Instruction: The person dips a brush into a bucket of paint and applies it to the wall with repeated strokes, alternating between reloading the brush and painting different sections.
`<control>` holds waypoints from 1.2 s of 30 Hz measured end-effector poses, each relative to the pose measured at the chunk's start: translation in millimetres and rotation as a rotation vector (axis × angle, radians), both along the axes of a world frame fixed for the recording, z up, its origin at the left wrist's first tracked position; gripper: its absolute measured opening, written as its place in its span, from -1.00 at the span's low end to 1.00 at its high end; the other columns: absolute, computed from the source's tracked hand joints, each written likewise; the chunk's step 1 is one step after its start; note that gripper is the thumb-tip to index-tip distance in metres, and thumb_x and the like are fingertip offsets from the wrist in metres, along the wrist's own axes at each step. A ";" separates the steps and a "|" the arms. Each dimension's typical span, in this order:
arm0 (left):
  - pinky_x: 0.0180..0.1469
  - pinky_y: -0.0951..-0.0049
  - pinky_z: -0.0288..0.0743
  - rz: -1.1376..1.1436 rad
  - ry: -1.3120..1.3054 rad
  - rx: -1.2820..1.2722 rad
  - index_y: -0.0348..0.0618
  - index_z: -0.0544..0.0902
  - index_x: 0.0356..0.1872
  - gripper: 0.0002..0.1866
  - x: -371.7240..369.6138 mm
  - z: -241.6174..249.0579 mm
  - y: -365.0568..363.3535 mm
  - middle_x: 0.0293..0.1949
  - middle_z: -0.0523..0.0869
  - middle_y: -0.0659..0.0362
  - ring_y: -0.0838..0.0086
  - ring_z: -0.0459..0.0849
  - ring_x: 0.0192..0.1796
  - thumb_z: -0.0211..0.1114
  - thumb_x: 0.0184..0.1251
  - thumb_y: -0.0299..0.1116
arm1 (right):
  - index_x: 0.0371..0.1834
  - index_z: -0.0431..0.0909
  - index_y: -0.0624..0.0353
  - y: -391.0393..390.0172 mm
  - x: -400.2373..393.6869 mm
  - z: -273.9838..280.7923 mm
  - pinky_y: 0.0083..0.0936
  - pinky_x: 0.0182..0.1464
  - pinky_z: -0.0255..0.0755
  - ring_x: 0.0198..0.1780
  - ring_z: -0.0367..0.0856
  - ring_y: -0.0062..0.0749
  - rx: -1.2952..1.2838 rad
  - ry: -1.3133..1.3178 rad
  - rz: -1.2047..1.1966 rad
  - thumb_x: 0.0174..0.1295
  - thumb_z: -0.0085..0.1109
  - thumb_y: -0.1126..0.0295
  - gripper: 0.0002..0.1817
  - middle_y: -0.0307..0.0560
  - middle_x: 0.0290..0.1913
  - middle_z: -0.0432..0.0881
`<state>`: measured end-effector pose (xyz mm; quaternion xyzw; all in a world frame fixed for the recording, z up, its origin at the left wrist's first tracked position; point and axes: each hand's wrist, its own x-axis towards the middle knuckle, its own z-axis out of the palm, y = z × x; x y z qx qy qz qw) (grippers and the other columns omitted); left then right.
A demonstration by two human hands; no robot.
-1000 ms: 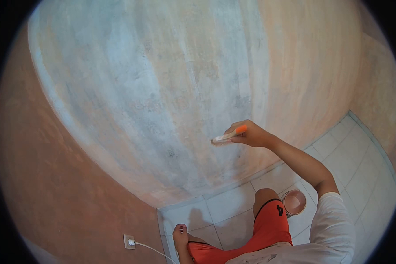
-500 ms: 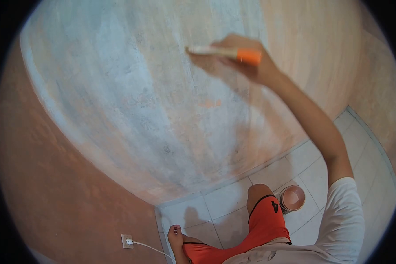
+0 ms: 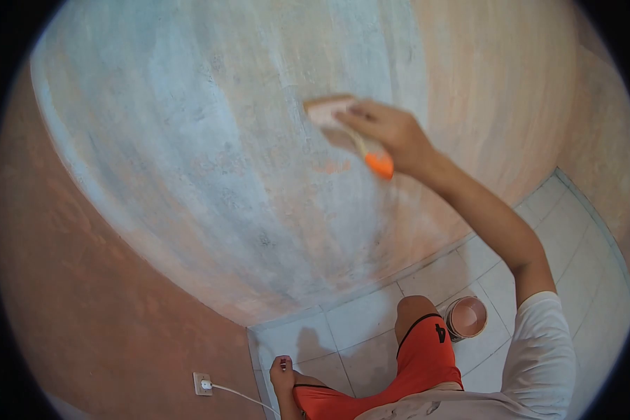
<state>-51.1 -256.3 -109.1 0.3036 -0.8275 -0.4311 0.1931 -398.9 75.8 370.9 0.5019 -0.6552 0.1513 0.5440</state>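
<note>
In front of the patchy wall (image 3: 203, 140), my right hand (image 3: 395, 136) grips a paintbrush (image 3: 379, 165) with an orange-ended handle. The brush's bristles point left, at or very close to the pale blue and peach surface; actual contact is hard to judge. Low in the view, my left hand (image 3: 282, 376) is closed beside my left thigh. A small dark and light spot shows at its fingers, too small to name.
A paint bucket (image 3: 467, 317) with pinkish paint stands on the tiled floor (image 3: 371, 308) beside my right knee. A plug with a white cable (image 3: 241, 397) sits in the wall socket (image 3: 202, 383) at lower left. A reddish-brown wall (image 3: 105, 294) adjoins on the left.
My right hand has moved down the wall with the paintbrush. The brush has turned, so its orange end now hangs lower and its broad side shows. My left hand stays almost still.
</note>
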 end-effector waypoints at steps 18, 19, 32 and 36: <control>-0.24 0.40 0.53 0.015 0.018 -0.005 -0.24 0.68 -0.19 -0.85 4.7 8.9 2.6 -0.38 0.73 0.11 0.43 0.66 -0.34 0.28 0.38 -0.36 | 0.16 0.65 -0.08 -5.2 2.8 26.9 -0.40 -0.26 0.53 -0.32 0.61 -0.34 0.010 -0.261 0.109 0.32 0.25 0.35 -0.67 -0.15 -0.26 0.61; -0.19 0.35 0.56 0.007 0.010 0.001 -0.23 0.68 -0.18 -0.84 4.3 9.5 1.4 -0.32 0.74 0.08 0.36 0.69 -0.29 0.28 0.38 -0.35 | 0.16 0.65 -0.08 -5.8 4.3 26.1 -0.40 -0.26 0.53 -0.32 0.61 -0.34 0.009 -0.264 0.108 0.32 0.25 0.35 -0.67 -0.15 -0.26 0.61; -0.18 0.30 0.58 0.045 -0.068 -0.013 -0.23 0.69 -0.18 -0.82 9.0 15.7 4.7 -0.30 0.76 0.05 0.30 0.71 -0.28 0.27 0.39 -0.33 | 0.00 0.62 -0.01 3.9 24.9 -282.0 -0.27 -0.04 0.58 -0.01 0.65 -0.07 0.347 -0.815 0.144 0.42 0.03 0.24 -0.78 -0.05 -0.04 0.68; -0.18 0.31 0.57 0.023 0.000 0.018 -0.22 0.69 -0.19 -0.82 7.1 7.3 1.2 -0.30 0.75 0.06 0.31 0.71 -0.27 0.28 0.38 -0.32 | 0.25 0.62 -0.14 -13.0 -32.5 -123.0 -0.37 -0.19 0.53 -0.24 0.63 -0.29 0.230 -0.503 0.206 0.48 0.07 0.10 -0.64 -0.09 -0.22 0.66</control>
